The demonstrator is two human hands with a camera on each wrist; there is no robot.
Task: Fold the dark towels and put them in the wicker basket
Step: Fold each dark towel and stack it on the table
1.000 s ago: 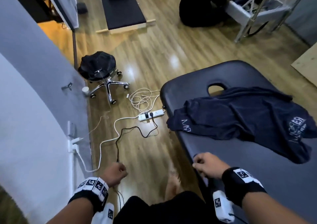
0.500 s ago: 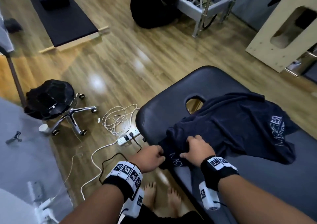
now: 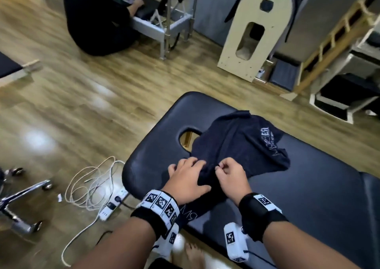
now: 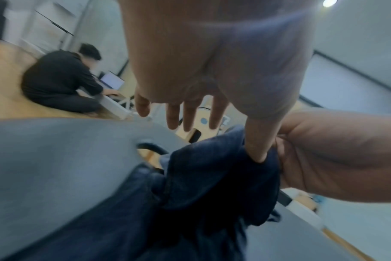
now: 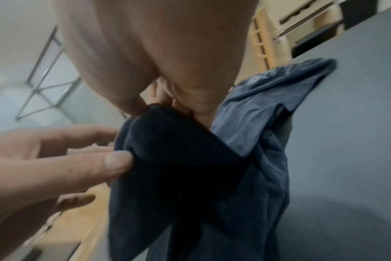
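Counter [image 3: 308,186] fills lower right of head view, face hole upper left of it. Towel [image 3: 236,145] lies bunched beside the hole, near end trailing off the counter edge at bottom centre. Left hand [image 3: 185,178]: grip apart, fingers straight; head view hides the thumb, left wrist view shows it pressing a fold. Right hand [image 3: 230,176]: grip clamped on the towel edge, clear only in right wrist view. Basket not seen.

Bare padding on the massage table [image 3: 308,186] lies open right of the bunched towel [image 3: 236,145] — the face hole [image 3: 188,138] gapes left, a cable tangle [image 3: 90,184] crowds the floor.
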